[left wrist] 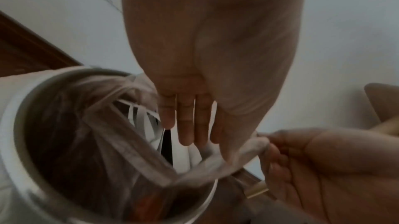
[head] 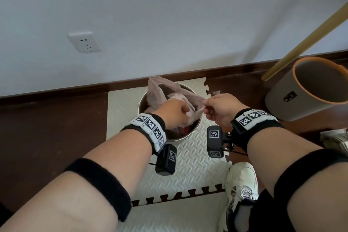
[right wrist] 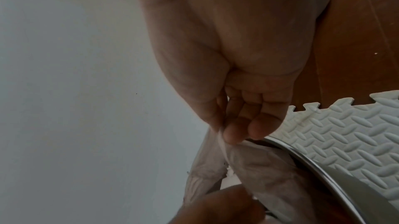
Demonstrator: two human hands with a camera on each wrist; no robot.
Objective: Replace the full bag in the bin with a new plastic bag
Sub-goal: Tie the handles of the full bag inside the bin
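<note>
Where it leaves the bin (head: 190, 133), translucent pinkish bag (head: 156, 94), crumpled, stretched.

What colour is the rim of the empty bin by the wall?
Orange rim on a grey body; head view shows it best.

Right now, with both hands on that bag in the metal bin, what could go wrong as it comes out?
The right hand only pinches a thin handle strip of the plastic bag; it may stretch or tear.

The bag's mouth is open, with white scraps showing, so a tilted lift may spill them onto the foam mat.

The metal bin is unheld and might lift or tip if the bag clings.
</note>
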